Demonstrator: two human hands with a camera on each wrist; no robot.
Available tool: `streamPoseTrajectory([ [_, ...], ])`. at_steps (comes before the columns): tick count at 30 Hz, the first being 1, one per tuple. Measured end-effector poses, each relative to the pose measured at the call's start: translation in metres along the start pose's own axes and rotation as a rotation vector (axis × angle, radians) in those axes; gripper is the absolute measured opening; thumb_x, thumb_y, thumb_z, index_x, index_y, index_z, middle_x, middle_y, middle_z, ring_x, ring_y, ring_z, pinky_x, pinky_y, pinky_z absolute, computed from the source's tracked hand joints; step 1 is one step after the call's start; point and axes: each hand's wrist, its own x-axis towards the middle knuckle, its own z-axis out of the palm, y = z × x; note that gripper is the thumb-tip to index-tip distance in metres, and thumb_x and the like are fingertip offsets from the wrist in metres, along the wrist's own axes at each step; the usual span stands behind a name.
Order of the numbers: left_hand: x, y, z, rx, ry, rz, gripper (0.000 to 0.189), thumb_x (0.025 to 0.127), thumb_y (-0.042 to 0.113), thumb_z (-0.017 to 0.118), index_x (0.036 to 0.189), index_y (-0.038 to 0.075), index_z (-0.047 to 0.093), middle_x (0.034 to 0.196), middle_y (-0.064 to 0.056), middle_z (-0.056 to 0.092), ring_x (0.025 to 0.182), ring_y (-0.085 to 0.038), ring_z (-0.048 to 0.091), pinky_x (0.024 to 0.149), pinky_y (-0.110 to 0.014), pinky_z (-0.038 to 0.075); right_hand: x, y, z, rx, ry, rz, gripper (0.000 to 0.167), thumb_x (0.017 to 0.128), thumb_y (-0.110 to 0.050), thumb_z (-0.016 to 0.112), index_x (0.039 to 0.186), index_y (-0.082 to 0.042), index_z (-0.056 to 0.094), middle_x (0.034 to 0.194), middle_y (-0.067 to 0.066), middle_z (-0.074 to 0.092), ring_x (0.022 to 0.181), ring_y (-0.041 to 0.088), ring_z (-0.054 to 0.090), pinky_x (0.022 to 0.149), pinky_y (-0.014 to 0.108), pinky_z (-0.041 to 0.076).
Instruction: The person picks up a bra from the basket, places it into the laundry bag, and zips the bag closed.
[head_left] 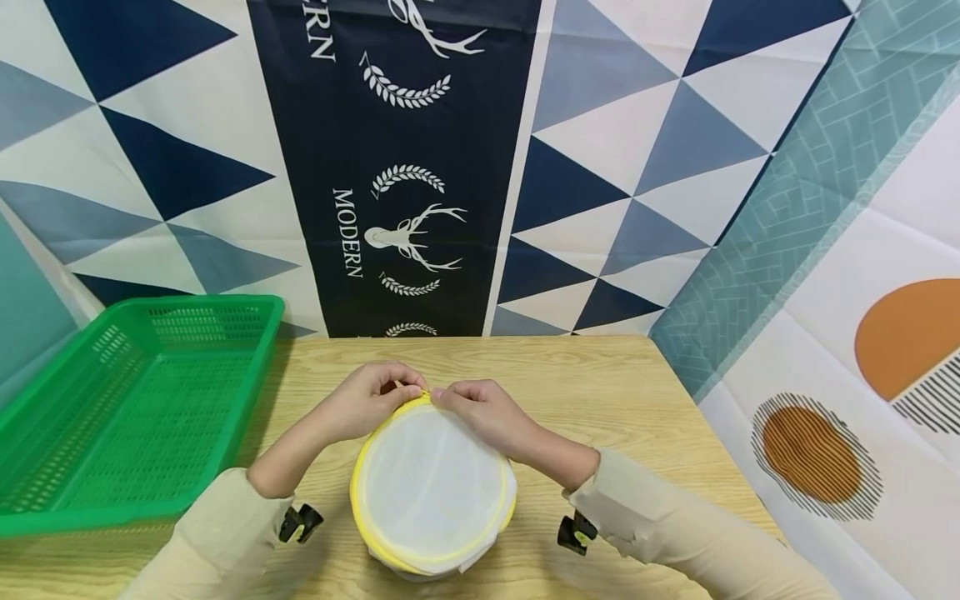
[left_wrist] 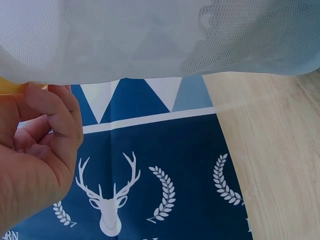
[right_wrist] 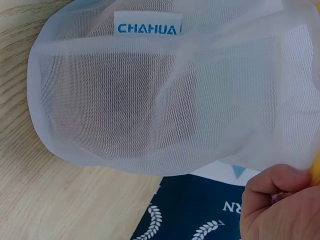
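A round white mesh laundry bag (head_left: 435, 483) with a yellow zipper edge (head_left: 358, 496) stands on the table, its lid facing up. At the far side of its rim, my left hand (head_left: 367, 402) pinches the yellow edge between thumb and fingers. Close beside it, my right hand (head_left: 483, 412) grips the same rim with thumb and curled finger. The right wrist view shows the bag's mesh side with a white CHAHUA label (right_wrist: 148, 24). A dark patch shows through the mesh; I cannot tell what it is. In the left wrist view, the bag's pale side hangs over the fingers (left_wrist: 57, 107).
A green plastic basket (head_left: 258, 387) stands on the left of the wooden table (head_left: 600, 392). Behind the table hangs a patterned cloth (head_left: 405, 275) with deer heads and triangles. Another patterned cloth (head_left: 810, 367) borders the right side. Black wrist cameras sit below both sleeves.
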Motion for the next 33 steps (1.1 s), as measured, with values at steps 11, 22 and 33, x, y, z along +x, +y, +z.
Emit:
streamPoseTrajectory([
  [11,0.0005,-0.0014,-0.0002,-0.012,0.007,0.009,0.014,0.092,0.014,0.058,0.098,0.006,0.068,0.096,-0.008,0.065,0.070,-0.013,0.052,0.064,-0.024,0.046,0.0031,0.0014,0.0015,-0.025,-0.009,-0.025,0.031,0.093,-0.029,0.056,0.097,-0.002,0.070,0.078,0.003,0.065,0.051,0.006,0.057,0.047,0.024,0.050],
  [22,-0.0013,-0.0004,0.0012,-0.020,0.043,-0.027,0.014,0.090,0.015,0.061,0.099,0.007,0.070,0.094,-0.006,0.067,0.070,-0.015,0.052,0.064,-0.024,0.047,0.0017,-0.0016,0.0020,-0.012,-0.011,-0.016,0.033,0.094,-0.032,0.056,0.100,-0.003,0.070,0.075,0.002,0.065,0.052,0.008,0.059,0.048,0.025,0.051],
  [33,-0.0038,0.0008,0.0015,-0.025,0.062,-0.029,0.014,0.089,0.011,0.062,0.100,0.006,0.071,0.099,-0.008,0.068,0.075,-0.014,0.056,0.068,-0.023,0.049,0.0000,0.0022,0.0003,-0.030,-0.002,-0.019,0.033,0.094,-0.033,0.055,0.101,-0.005,0.071,0.080,0.006,0.067,0.055,0.009,0.061,0.051,0.027,0.053],
])
